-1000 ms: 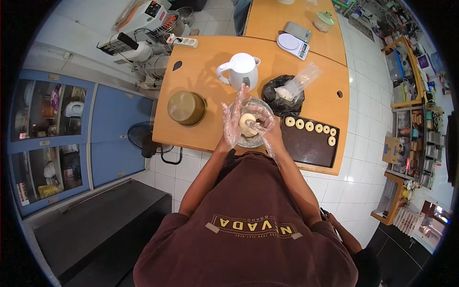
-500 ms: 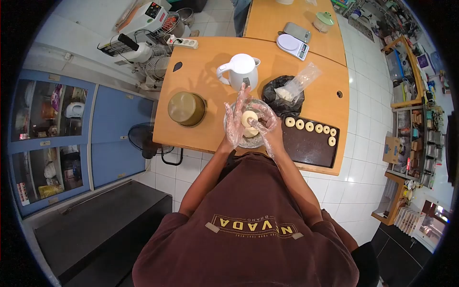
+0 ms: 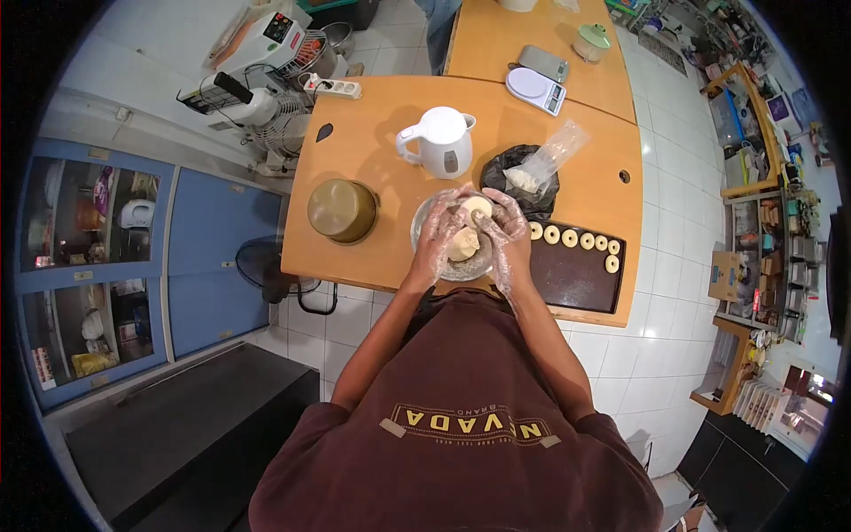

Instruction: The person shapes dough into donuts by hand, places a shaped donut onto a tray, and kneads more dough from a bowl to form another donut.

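Both hands wear clear plastic gloves and are raised over a glass bowl (image 3: pixel 479 269) at the table's front edge. My left hand (image 3: pixel 439 232) curls round the left side of a pale dough ring (image 3: pixel 477 208). On its other side my right hand (image 3: pixel 506 232) grips the same piece, with the thumb at its middle. Below the ring, a larger lump of dough (image 3: pixel 463 245) shows in the bowl. To the right, a dark baking tray (image 3: pixel 576 285) bears several dough rings (image 3: pixel 569 238) along its far edge and right corner.
A white electric jug (image 3: pixel 445 146) stands behind the bowl. Left of it is a brownish round container (image 3: pixel 341 211). A black bag (image 3: pixel 541 197) with a clear bag lies behind the tray. Farther back are a white scale (image 3: pixel 532 87) and a green-lidded jar (image 3: pixel 592 40).
My left hand's fingers, stretched out before, now curl round the dough ring. The ring has moved slightly away from me and to the right. The lump in the bowl shows more.
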`<state>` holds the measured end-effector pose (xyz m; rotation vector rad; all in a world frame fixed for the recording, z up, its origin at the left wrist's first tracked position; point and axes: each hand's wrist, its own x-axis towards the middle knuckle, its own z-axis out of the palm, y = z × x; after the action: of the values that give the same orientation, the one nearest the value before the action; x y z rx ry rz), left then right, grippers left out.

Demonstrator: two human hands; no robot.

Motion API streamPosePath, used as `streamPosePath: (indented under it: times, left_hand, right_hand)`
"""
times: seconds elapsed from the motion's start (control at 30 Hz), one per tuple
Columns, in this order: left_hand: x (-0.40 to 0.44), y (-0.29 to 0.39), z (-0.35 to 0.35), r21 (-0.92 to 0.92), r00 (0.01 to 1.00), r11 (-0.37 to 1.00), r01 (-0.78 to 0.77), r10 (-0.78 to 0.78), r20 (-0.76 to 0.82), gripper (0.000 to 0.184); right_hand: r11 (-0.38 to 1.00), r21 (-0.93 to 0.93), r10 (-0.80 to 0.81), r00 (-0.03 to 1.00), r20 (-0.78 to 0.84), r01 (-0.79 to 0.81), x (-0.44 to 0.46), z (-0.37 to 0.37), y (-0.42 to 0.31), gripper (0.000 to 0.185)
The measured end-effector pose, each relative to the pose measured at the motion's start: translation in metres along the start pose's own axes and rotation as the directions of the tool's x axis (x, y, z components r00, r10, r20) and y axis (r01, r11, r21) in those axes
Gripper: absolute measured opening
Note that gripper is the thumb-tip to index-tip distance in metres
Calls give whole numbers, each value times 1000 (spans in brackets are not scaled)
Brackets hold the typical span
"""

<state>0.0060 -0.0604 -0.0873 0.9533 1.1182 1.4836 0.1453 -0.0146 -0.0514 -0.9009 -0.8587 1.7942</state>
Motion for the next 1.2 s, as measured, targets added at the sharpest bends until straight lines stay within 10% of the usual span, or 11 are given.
streamPosePath:
  times: [0.77, 1.2]
  left_hand:
    - [1, 26, -20, -96, 993, 989, 117, -114, 36, 38]
    - [-3, 38, -62, -203, 972, 955, 216, -191, 136, 47]
  right_hand:
    - [826, -524, -175, 978, 113, 208, 2, 5, -14, 57]
    - [933, -337, -132, 991, -10, 121, -8, 39, 29, 51]
